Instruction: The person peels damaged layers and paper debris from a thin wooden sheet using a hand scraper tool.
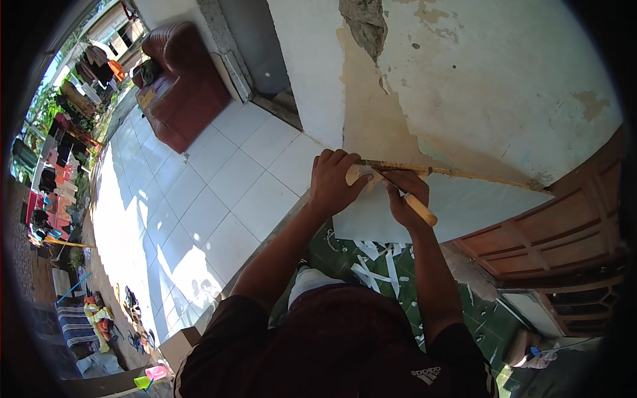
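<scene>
A pale board (458, 202) stands against the wall, its rough brown top edge facing up. At the left end of that edge, my left hand (332, 182) grips the board, with its thumb on the near side. My right hand (407, 196) is closed on a tool with a light wooden handle (421, 209). The tool's thin dark blade lies along the board's upper edge, between my two hands. The blade's far end is hard to make out.
White strips (391, 272) lie on the green tiled floor (338, 255) below the board. A worn red armchair (192, 86) stands on white tiles (232, 172) to the left. Brown wooden panels (551, 232) are at the right. Clothes hang outside at the far left.
</scene>
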### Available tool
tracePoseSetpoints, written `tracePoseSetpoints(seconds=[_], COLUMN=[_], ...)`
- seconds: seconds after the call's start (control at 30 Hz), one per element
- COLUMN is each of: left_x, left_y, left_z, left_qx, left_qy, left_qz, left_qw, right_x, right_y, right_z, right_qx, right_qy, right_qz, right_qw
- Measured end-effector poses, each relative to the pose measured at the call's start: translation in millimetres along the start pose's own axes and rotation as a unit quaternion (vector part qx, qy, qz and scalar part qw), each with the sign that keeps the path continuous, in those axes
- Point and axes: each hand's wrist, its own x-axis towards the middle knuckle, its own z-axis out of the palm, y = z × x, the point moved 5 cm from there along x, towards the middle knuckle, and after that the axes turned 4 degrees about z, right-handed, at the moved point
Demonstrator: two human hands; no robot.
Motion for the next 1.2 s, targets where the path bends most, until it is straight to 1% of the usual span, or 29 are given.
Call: tracePoseSetpoints(seconds=[0.07,0.23,0.33,0.43,0.73,0.93,1.03,1.13,1.2], left_x=[0,2,1,-1,2,0,0,-2,-3], left_y=[-3,-10,-11,-12,-11,-17,-15,-16,-16], left_z=[4,9,12,14,13,16,15,15,14], left_qx=[-0.001,-0.019,-0.021,-0.027,-0.021,-0.036,-0.032,-0.03,-0.034], left_qy=[0.002,0.041,0.044,0.067,0.089,0.114,0.117,0.1,0.097], left_qz=[-0.012,-0.026,-0.036,-0.026,-0.02,0.007,0.008,0.004,0.014], left_qw=[1.0,0.999,0.998,0.997,0.996,0.993,0.993,0.995,0.995], right_x=[1,3,1,-1,3,9,8,5,4], right_y=[-1,-1,4,6,0,-9,-5,1,0], right_z=[0,1,2,2,2,2,3,-1,0], right_qx=[0.005,0.009,0.015,0.01,0.0,-0.029,-0.014,0.027,0.026], right_qy=[0.0,0.015,0.018,0.015,0.008,-0.016,-0.016,-0.019,-0.017], right_qz=[0.007,0.012,0.015,0.024,0.037,0.027,0.023,0.055,0.061], right_qw=[1.0,1.0,1.0,1.0,0.999,0.999,1.0,0.998,0.998])
